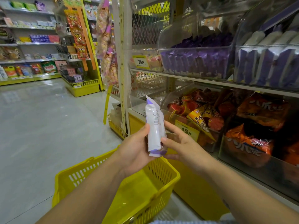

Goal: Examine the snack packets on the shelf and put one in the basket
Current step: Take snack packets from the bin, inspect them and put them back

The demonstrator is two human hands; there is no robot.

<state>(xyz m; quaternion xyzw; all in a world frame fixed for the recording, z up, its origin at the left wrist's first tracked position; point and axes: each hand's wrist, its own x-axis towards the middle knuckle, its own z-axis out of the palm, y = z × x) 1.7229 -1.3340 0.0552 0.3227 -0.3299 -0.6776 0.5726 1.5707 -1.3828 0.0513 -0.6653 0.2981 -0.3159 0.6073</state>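
Immediately right of both hands: tall cream metal shelf unit [210,84] with clear plastic bins on two tiers. Upper tier, above the hands: purple foil packets [197,60]. Lower tier, level with the right hand [182,143]: orange and red snack bags [252,143]. Below hands and forearms: yellow slotted plastic basket [77,173]. Left hand [135,152] grips the white-and-purple snack packet [156,128] from its left side, thumb on the front. Right hand pinches the packet's right edge with thumb and forefinger, other fingers loosely extended. Packet near upright between both hands, small print facing the camera, above the basket, off the shelf.
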